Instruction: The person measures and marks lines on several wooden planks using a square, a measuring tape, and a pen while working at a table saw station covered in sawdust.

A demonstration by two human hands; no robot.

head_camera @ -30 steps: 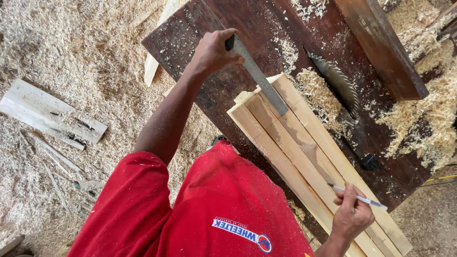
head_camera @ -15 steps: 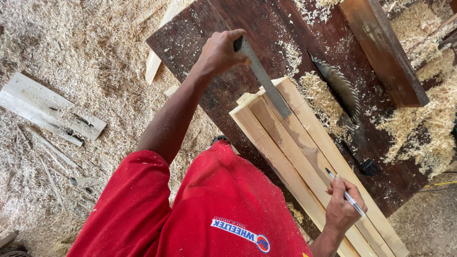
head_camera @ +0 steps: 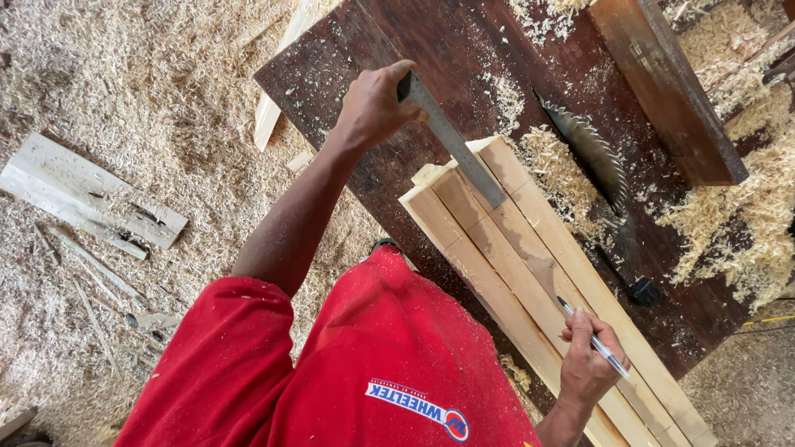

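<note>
My left hand (head_camera: 373,108) grips the metal square (head_camera: 451,136) across the planks (head_camera: 530,273) on the counter (head_camera: 364,50), my right hand (head_camera: 588,360) holds a pen (head_camera: 592,335), seemingly hovering; the saw blade (head_camera: 592,153) sits near, so a slip risks a crooked mark.

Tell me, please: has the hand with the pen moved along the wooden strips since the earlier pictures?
Yes. The right hand with the pen has moved up the wooden strips, closer to the saw blade.
</note>
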